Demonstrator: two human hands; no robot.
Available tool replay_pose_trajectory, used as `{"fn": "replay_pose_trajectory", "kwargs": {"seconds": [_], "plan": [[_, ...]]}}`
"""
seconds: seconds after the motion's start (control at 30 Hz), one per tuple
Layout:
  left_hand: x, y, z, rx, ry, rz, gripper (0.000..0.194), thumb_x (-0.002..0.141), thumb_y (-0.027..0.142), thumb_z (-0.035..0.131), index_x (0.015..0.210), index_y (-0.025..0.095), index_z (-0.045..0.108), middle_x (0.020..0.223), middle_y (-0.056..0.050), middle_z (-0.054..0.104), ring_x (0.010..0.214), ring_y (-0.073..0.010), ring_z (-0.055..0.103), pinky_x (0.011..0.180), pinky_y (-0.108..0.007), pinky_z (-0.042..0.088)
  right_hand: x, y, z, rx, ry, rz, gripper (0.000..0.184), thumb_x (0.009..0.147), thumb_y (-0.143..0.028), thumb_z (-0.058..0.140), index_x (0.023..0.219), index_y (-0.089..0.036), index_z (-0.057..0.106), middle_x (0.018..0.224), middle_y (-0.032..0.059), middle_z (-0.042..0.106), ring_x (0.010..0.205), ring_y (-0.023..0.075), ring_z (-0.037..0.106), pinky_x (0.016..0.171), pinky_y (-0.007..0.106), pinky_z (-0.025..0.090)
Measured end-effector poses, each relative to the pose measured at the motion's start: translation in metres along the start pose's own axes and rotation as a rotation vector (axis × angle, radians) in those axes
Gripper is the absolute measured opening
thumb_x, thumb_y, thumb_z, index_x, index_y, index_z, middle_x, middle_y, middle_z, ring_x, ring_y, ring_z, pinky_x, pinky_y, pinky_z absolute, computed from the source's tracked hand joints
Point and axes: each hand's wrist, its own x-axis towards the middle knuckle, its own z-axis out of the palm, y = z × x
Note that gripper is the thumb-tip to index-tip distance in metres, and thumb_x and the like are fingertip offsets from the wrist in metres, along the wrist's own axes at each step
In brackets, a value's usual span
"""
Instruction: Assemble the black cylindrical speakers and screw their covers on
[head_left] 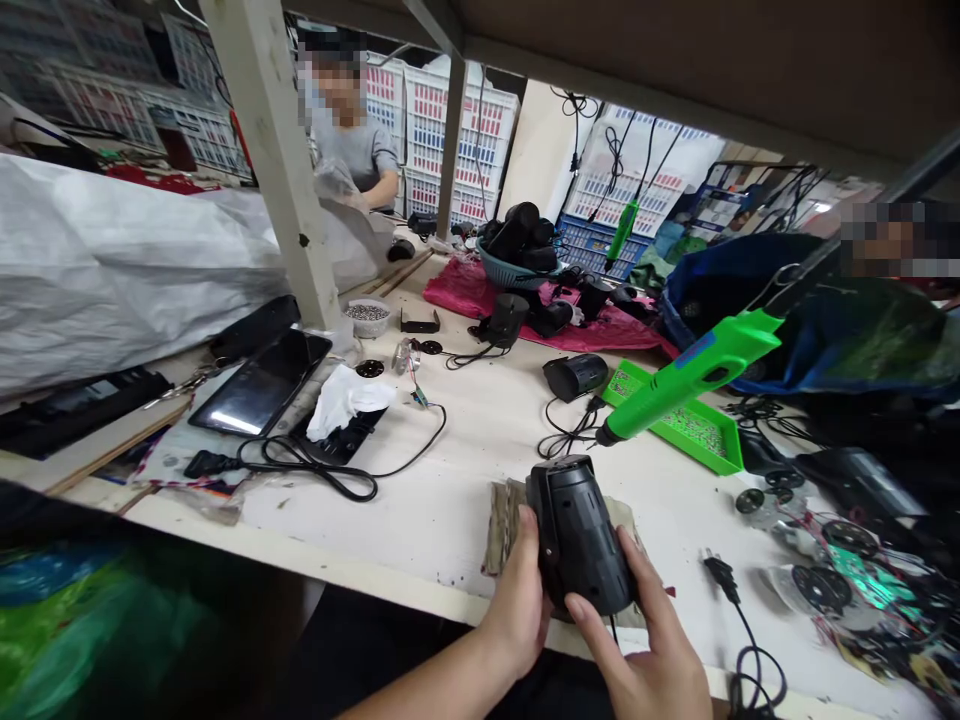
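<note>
Partly behind fingers (529, 560), black plastic housing (577, 530)

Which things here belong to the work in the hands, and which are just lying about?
Part of the work: black plastic housing, held by left hand and right hand; cardboard pad.

Lying about: green hot-glue gun; tablet; white tissue.

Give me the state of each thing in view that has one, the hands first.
Left hand: wrapped around the housing's left side.
Right hand: gripping the housing's lower right side.
Black plastic housing: held off the table in both hands.
Green glue gun: held by neither hand, nozzle toward the housing.
Tablet: lying flat, screen dark.
White tissue: crumpled.
Black power plug: unplugged, lying on the table.
</note>
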Motion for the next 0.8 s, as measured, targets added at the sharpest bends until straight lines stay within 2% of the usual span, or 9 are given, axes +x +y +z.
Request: {"fn": "replay_pose_trajectory", "kwargs": {"seconds": [0.1, 0.33, 0.53, 0.63, 0.8], "plan": [[0.000, 0.001, 0.000, -0.016, -0.006, -0.019, 0.058, 0.096, 0.053, 0.028, 0.116, 0.017, 0.069, 0.128, -0.011, 0.064, 0.133, -0.0327, 0.043, 0.111, -0.052, 0.031, 0.000, 0.007, 0.002, 0.019, -0.032, 0.038, 0.067, 0.086, -0.059, 0.050, 0.141, -0.023, 0.038, 0.142, 0.0111, 0.050, 0.130, 0.0321, 0.048, 0.099, 0.048, 0.049], [0.000, 0.002, -0.003, -0.023, 0.039, -0.009, 0.056, 0.094, 0.055, 0.037, 0.112, 0.014, 0.070, 0.124, -0.014, 0.066, 0.134, -0.0314, 0.042, 0.112, -0.048, 0.030, 0.004, 0.022, -0.001, -0.067, -0.105, -0.037, 0.068, 0.085, -0.054, 0.057, 0.142, -0.023, 0.037, 0.140, 0.0116, 0.053, 0.124, 0.0302, 0.054, 0.090, 0.042, 0.056], [0.000, 0.000, -0.002, 0.011, 0.089, 0.067, 0.051, 0.089, 0.057, 0.048, 0.108, 0.016, 0.072, 0.122, -0.013, 0.067, 0.133, -0.0288, 0.045, 0.113, -0.042, 0.031, 0.000, 0.011, 0.007, -0.021, 0.013, -0.037, 0.069, 0.083, -0.058, 0.057, 0.140, -0.022, 0.041, 0.137, 0.0133, 0.055, 0.123, 0.0334, 0.055, 0.091, 0.048, 0.053], [-0.001, -0.001, -0.003, 0.023, 0.083, 0.080, 0.051, 0.088, 0.058, 0.050, 0.109, 0.017, 0.071, 0.121, -0.011, 0.068, 0.133, -0.0287, 0.045, 0.113, -0.043, 0.032, -0.002, 0.011, 0.008, 0.028, 0.014, -0.027, 0.068, 0.083, -0.054, 0.059, 0.140, -0.023, 0.041, 0.139, 0.0125, 0.053, 0.126, 0.0334, 0.052, 0.094, 0.050, 0.050], [0.000, 0.001, -0.001, 0.045, 0.037, 0.024, 0.062, 0.082, 0.066, 0.052, 0.115, 0.016, 0.068, 0.126, -0.013, 0.065, 0.135, -0.0322, 0.041, 0.111, -0.046, 0.034, -0.003, 0.017, 0.004, 0.084, 0.009, 0.007, 0.067, 0.084, -0.051, 0.060, 0.142, -0.027, 0.038, 0.144, 0.0108, 0.048, 0.130, 0.0331, 0.047, 0.099, 0.053, 0.046]]}}
